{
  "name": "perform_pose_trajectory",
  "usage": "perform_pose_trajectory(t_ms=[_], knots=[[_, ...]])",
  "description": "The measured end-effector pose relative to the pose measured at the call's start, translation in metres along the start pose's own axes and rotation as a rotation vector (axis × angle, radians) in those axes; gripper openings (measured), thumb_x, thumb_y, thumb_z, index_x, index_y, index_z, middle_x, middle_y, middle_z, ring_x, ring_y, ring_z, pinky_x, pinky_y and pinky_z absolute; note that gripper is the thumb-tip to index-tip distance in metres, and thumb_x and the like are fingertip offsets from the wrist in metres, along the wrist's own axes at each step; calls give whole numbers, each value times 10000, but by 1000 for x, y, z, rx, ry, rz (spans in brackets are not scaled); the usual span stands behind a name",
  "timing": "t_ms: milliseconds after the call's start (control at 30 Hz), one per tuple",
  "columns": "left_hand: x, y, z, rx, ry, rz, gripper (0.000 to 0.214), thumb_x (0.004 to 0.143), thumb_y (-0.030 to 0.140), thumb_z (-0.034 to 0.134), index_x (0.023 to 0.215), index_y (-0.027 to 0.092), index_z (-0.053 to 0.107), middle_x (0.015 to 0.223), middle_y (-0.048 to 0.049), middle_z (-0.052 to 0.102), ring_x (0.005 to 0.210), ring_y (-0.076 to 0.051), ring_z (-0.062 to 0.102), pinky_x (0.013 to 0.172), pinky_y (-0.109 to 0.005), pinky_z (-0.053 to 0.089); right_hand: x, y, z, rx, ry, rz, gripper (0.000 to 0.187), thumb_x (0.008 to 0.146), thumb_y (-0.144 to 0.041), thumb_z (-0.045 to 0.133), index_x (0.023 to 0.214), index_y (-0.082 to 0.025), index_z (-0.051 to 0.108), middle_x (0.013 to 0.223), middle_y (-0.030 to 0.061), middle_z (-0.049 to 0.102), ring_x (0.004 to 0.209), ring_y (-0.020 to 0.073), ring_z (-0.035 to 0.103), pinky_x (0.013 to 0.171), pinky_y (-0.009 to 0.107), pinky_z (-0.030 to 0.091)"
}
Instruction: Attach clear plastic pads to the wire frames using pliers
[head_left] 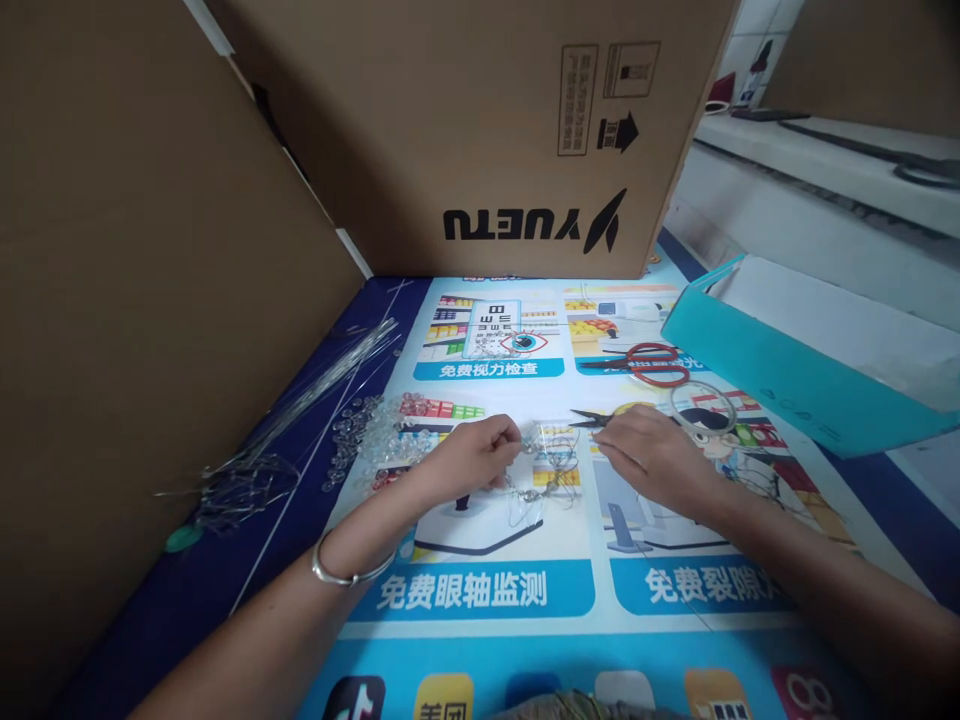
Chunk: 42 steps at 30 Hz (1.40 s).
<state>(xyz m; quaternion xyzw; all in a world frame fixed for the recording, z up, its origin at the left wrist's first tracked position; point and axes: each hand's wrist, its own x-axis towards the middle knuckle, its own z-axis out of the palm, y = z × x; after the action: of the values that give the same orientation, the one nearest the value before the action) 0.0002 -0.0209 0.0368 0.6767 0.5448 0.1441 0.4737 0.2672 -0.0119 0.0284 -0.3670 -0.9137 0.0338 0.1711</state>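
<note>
My left hand (476, 455), a silver bangle on its wrist, is closed in a pinch on the left side of a beaded wire piece (555, 478). That piece is a loose tangle of thin wire loops with clear beads. Facing it from the right, my right hand (656, 462) is wrapped round a pair of pliers (589, 417). Their dark pointed jaws stick out to the left, above the wire piece; the hand covers most of the handles. Clear loose beads (367, 430) lie in a spread pile to the left of my left hand.
Red-handled scissors (660, 365) and a wire coil (703, 405) lie beyond my right hand. A bundle of wires (322, 385) rests at the left by a cardboard panel (150, 250). Another cardboard panel (465, 120) stands behind. A teal box (795, 370) sits at right on the printed sheet.
</note>
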Motion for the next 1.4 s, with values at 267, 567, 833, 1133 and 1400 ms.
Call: perform_pose_trajectory(t_ms=[267,567,833,1133,1400], knots=[[0,-1,-7,-44,-86,26,192,809,342,449,891,185,523,640,17,550,594,-111,541,522,-200,386,-15,-26,14,211,72,-69,160,838,-192,486,924,-177,619,857,59,615,817,174,507,744,336,404],[1,-3,-9,-81,-139,52,182,819,329,450,925,189,501,708,15,525,619,-104,529,551,-211,389,-20,-41,19,266,116,-110,183,797,-132,489,925,-170,615,787,60,586,774,171,484,688,332,397],[3,-3,-9,-164,-173,23,191,805,330,482,929,186,490,716,19,480,611,-95,502,563,-217,402,-22,-38,25,256,142,-83,204,806,-140,472,958,-159,607,822,64,580,794,176,469,721,343,396],[2,-3,-10,-109,-158,40,233,809,359,472,967,190,498,728,8,492,632,-110,503,560,-217,408,-6,-36,24,159,79,188,289,839,-236,461,1100,-179,570,952,93,560,912,226,468,801,401,387],[3,-5,-14,-48,-175,64,213,819,332,456,980,200,501,724,4,512,627,-112,476,531,-201,367,3,-34,30,204,65,180,283,851,-248,455,1096,-165,570,979,97,569,925,221,471,822,393,389]])
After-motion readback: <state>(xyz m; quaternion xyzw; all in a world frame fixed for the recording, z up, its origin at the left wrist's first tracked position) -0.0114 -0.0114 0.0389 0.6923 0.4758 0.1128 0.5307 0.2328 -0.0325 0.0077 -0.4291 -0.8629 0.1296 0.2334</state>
